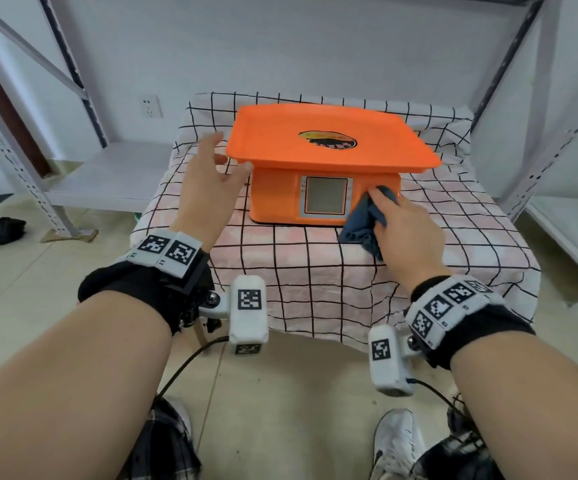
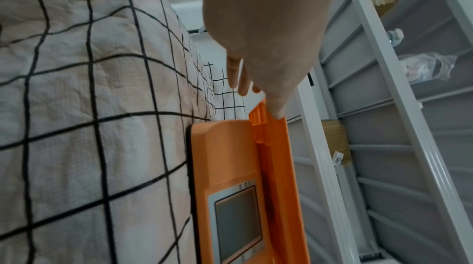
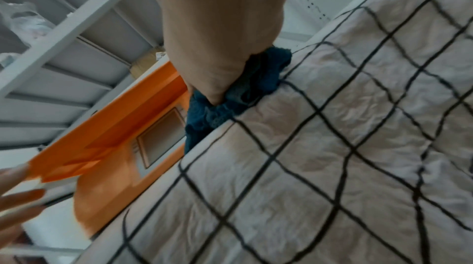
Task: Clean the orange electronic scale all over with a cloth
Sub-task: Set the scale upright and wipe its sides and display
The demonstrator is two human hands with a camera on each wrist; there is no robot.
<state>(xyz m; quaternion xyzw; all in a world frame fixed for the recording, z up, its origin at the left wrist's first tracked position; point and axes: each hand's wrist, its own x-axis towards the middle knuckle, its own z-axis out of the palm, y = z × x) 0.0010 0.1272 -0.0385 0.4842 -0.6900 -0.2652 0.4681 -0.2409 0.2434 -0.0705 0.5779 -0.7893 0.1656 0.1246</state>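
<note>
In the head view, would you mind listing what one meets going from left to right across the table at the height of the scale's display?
Left hand → display screen on the orange scale → blue cloth → right hand → bare checked tablecloth.

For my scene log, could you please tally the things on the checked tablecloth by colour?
Orange: 1, the electronic scale, its tray touched by the open left hand.
Dark blue: 1, the cloth, which the right hand holds against the scale's front.
Total: 2 things on the checked tablecloth.
</note>
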